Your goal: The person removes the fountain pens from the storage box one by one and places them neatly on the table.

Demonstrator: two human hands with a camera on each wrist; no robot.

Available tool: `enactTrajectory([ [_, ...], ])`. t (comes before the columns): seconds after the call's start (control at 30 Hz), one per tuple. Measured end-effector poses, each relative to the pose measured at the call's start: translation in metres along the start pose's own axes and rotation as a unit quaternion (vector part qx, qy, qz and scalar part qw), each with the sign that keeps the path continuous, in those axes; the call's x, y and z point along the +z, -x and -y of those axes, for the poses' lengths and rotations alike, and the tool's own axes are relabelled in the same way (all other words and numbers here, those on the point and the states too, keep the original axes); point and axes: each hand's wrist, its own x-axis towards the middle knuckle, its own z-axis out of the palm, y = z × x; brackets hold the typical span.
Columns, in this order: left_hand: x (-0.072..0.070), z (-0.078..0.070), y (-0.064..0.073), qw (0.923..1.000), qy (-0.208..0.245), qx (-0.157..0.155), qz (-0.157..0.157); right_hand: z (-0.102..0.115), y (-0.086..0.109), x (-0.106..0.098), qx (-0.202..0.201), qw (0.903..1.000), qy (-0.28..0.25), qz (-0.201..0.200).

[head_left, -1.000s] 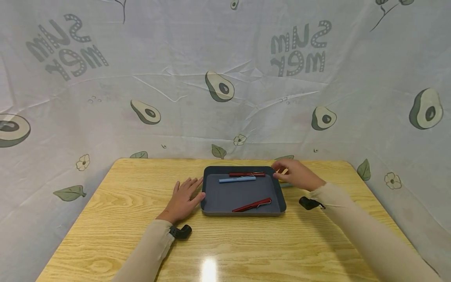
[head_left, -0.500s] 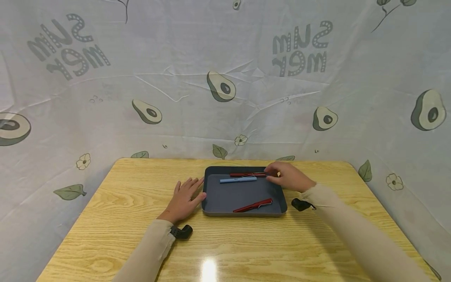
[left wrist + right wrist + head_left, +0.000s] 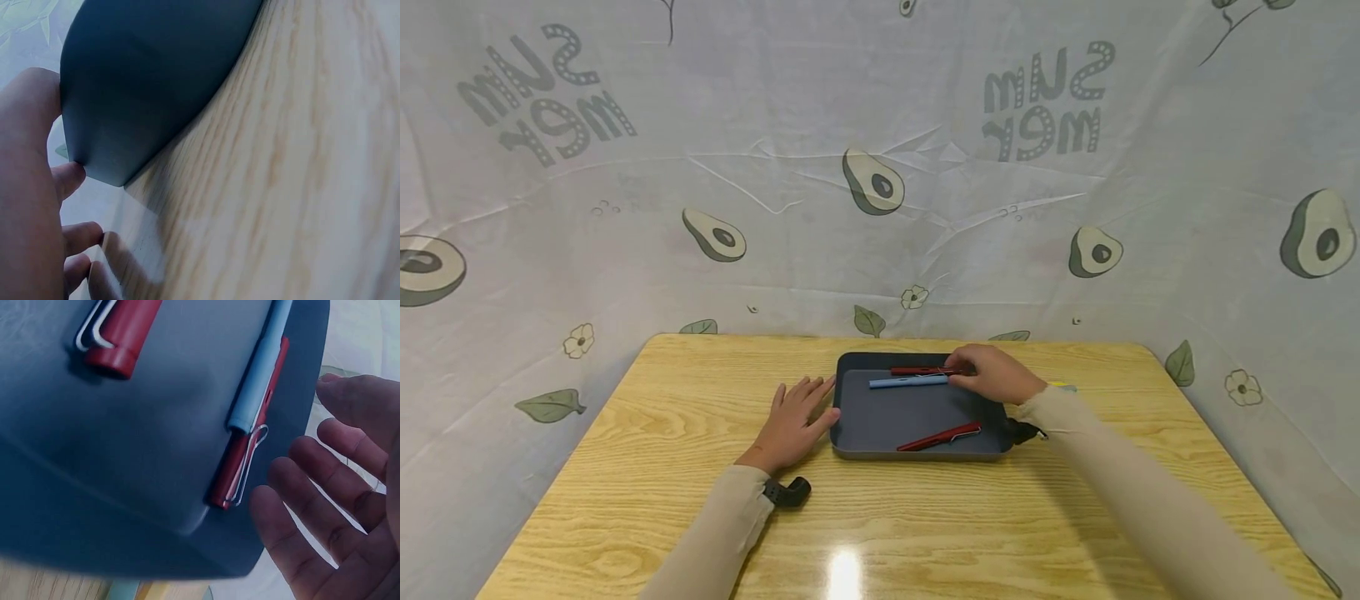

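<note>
A dark grey tray lies on the table with several centimetres of bare floor between its pens. Along its back wall sits a red pen, and a light blue pen lies right in front of it, partly over it in the right wrist view. Another red pen lies slanted near the front. My right hand is over the tray's back right corner; the right wrist view shows its fingers spread beside the back red pen's clip end, gripping nothing. My left hand rests at the tray's left side, fingers extended, touching the wall.
Right of the tray, a yellow and light blue thing shows partly behind my right sleeve. The wooden table ends at a pale curtain printed with avocados. A black wrist camera sits on my left wrist.
My right hand has moved left from the tray's right edge to over its back right corner, by the pens. The left hand, the tray and the pens stay put.
</note>
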Motion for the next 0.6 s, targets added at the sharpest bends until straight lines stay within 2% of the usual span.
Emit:
enactTrajectory([
  [0.2, -0.003, -0.002, 0.001, 1.0, 0.0, -0.005, 0.004, 0.0, -0.009, 0.007, 0.0, 0.9998, -0.005, 0.018],
  [0.6, -0.001, -0.002, 0.001, 1.0, -0.003, -0.007, 0.0, 0.006, -0.019, 0.018, 0.043, 0.9974, 0.027, 0.051],
])
